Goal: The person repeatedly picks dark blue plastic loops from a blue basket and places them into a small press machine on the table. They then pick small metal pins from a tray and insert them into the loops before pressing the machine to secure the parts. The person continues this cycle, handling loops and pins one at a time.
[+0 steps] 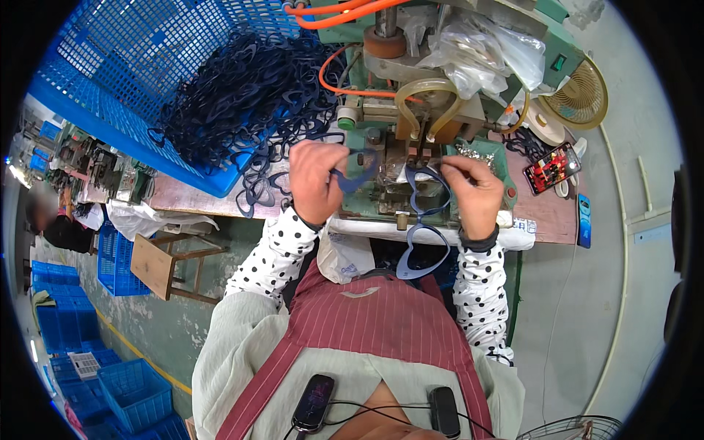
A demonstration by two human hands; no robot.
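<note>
Your left hand [317, 180], just left of the frame's centre, is closed in a pinch on a dark blue plastic frame piece [356, 176], holding it up against the front of the green bench machine [381, 110] that fills the upper middle of the picture. Your right hand [475, 192], right of centre, has its fingers curled shut on the upper edge of a blue heart-shaped eyeglass frame [425, 220]; that frame hangs down from your grip, its lower lens ring dangling in front of your striped apron [381, 323]. The two hands are near each other but apart, with the machine's clamp between them.

In the upper left, a blue plastic crate [125, 81] tilts toward you, and a tangled heap of dark blue frames [242, 95] spills from it onto the workbench [198, 198], reaching close to your left hand. Orange hoses [345, 11] loop over the top of the machine. At the right of the frame a phone [551, 167] with a lit screen lies on the bench, just below a small fan [583, 95].
</note>
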